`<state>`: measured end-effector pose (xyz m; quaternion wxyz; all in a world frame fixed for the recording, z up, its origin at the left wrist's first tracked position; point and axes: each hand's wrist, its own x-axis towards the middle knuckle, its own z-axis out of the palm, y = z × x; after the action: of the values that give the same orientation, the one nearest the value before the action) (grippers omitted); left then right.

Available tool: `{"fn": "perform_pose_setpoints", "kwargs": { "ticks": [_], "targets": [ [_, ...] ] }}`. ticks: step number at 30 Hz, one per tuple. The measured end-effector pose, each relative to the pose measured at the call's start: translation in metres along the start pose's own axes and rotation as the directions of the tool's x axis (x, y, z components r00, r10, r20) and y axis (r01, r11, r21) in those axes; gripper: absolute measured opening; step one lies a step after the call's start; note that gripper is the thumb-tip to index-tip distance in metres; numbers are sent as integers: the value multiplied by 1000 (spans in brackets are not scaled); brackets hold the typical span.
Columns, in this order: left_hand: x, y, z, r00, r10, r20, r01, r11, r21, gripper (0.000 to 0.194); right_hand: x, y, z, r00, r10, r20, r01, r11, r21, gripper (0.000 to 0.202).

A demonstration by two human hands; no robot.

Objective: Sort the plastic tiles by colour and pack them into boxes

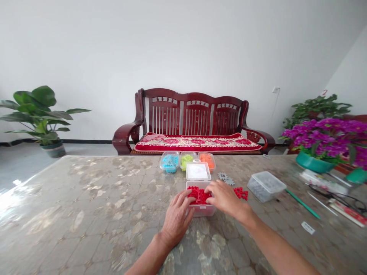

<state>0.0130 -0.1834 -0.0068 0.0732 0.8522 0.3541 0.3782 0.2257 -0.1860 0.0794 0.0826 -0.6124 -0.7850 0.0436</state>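
Observation:
A clear plastic box (204,211) stands in front of me with its lid (197,171) tipped back, full of red notched interlocking toy pieces (197,191). My left hand (178,215) is bent round the box's left front side, its fingertips reaching over the rim to the red pieces. From the right, my right hand (225,196) has its thumb and fingers closed on red pieces inside the box. The fingers partly cover what they touch. More red pieces (241,193) lie on the table just past my right hand, near grey pieces (226,178).
Behind stand boxes of blue pieces (169,162), green pieces (187,159) and orange pieces (206,160). To the right are a lidded box of grey pieces (266,186), a green pencil-like stick (303,204), glasses (341,196) and a purple flower pot (314,162). A wooden bench (197,114) stands beyond the table.

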Motion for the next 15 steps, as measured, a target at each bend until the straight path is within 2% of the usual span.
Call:
{"fn": "perform_pose_setpoints", "kwargs": {
  "ticks": [5, 10, 12, 15],
  "targets": [
    [-1, -2, 1, 1000, 9, -2, -9, 999, 31, 33, 3, 6, -1, 998, 62, -5, -61, 991, 121, 17],
    [0, -1, 0, 1000, 6, 10, -7, 999, 33, 34, 7, 14, -21, 993, 115, 7, -111, 940, 321, 7],
    [0, -1, -1, 1000, 7, 14, -7, 999, 31, 34, 7, 13, -28, 988, 138, -68, -107, 936, 335, 6],
    [0, -1, -1, 1000, 9, 14, -10, 999, 35, 35, 5, 9, -26, 960, 145, -240, -87, 967, 238, 5]
  ]
}}
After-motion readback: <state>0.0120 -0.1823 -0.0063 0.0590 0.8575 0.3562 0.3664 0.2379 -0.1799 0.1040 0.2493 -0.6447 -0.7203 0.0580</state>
